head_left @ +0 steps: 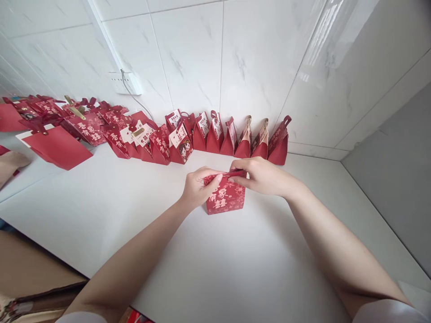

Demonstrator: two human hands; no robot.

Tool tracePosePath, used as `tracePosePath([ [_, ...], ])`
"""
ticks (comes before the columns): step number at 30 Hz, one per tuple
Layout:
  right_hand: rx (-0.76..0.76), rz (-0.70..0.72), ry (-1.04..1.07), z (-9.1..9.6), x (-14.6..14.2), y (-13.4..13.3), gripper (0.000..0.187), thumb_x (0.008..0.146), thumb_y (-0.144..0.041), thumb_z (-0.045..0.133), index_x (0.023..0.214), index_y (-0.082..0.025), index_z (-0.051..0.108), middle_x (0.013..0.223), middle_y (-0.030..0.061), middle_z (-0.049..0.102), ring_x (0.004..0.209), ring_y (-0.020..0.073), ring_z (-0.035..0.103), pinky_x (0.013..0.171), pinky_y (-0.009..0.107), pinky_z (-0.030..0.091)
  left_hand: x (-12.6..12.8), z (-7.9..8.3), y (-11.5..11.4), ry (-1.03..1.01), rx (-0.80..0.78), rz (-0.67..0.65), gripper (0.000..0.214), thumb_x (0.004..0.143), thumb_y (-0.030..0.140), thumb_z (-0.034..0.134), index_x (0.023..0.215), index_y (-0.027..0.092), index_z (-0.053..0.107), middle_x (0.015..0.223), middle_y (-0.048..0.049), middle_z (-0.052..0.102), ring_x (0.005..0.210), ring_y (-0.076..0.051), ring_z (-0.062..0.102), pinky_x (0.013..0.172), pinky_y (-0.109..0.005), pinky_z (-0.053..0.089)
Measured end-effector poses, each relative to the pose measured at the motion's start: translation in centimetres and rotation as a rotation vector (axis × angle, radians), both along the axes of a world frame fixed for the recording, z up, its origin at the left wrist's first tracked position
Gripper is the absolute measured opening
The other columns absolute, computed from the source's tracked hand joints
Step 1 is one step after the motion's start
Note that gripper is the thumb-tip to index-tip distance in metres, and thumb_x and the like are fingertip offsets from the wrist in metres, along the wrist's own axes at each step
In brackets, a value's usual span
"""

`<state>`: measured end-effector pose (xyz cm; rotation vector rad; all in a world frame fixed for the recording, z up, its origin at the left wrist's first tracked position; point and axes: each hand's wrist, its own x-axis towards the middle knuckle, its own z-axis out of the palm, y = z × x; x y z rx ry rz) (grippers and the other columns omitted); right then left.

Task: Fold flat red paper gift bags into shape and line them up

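A red gift box (226, 197) with pale characters and a floral print stands upright on the white table, its top edge pinched between both hands. My left hand (201, 186) closes on the top left of the box, thumb in front. At the top right, my right hand (257, 177) is closed on the box's upper edge, with fingers behind and thumb in front. The fingers partly hide the top fold, so I cannot make out how it is closed.
Several red gift boxes with ribbon handles, among them a dark red one (279, 146), line the tiled wall. More boxes (62, 146) crowd the left, near another person's hand (12, 166). A socket (126, 83) with a cable is on the wall. A cardboard box (30, 264) is at lower left.
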<state>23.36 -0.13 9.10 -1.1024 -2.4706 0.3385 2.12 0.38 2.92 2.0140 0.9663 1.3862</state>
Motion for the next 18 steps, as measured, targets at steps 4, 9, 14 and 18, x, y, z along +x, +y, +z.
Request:
tracePosePath([
  [4, 0.059, -0.221, 0.072, 0.0, 0.0, 0.4, 0.001, 0.089, -0.023, 0.058, 0.089, -0.022, 0.058, 0.09, 0.0063, 0.07, 0.076, 0.0232, 0.064, 0.06, 0.03, 0.043, -0.6, -2.1, 1.4, -0.094, -0.172, -0.034, 0.044, 0.088, 0.034, 0.063, 0.129, 0.024, 0.053, 0.115, -0.007, 0.069, 0.104, -0.019, 0.066, 0.092, -0.031, 0.053],
  [9, 0.039, -0.336, 0.418, -3.3, -0.1, 3.2, 0.05, 0.087, -0.026, 0.061, 0.134, -0.021, 0.043, 0.115, 0.0122, 0.068, 0.094, 0.0291, 0.069, 0.084, 0.044, 0.053, -1.8, -5.6, 4.9, -0.099, -0.485, -0.086, 0.054, 0.084, 0.049, 0.065, 0.128, 0.022, 0.05, 0.127, -0.0086, 0.064, 0.115, -0.024, 0.063, 0.099, -0.037, 0.052],
  [14, -0.395, -0.291, 0.756, -10.3, -2.7, 5.0, 0.084, 0.092, -0.056, 0.052, 0.154, -0.02, 0.008, 0.149, 0.0158, 0.046, 0.117, 0.0281, 0.063, 0.099, 0.045, 0.052, -2.5, -6.2, 5.9, -0.079, -0.448, 0.099, 0.056, 0.091, 0.057, 0.051, 0.135, 0.022, 0.053, 0.133, -0.0085, 0.062, 0.123, -0.027, 0.058, 0.108, -0.042, 0.044],
  [18, -0.366, -0.304, 0.711, -12.9, -4.3, 4.5, 0.084, 0.092, -0.064, 0.047, 0.157, -0.027, 0.007, 0.149, 0.0058, 0.048, 0.135, 0.0259, 0.049, 0.116, 0.044, 0.036, -2.6, -5.8, 5.4, -0.104, -0.423, 0.052, 0.061, 0.094, 0.058, 0.043, 0.147, 0.028, 0.041, 0.15, -0.0038, 0.047, 0.139, -0.023, 0.044, 0.118, -0.037, 0.036],
])
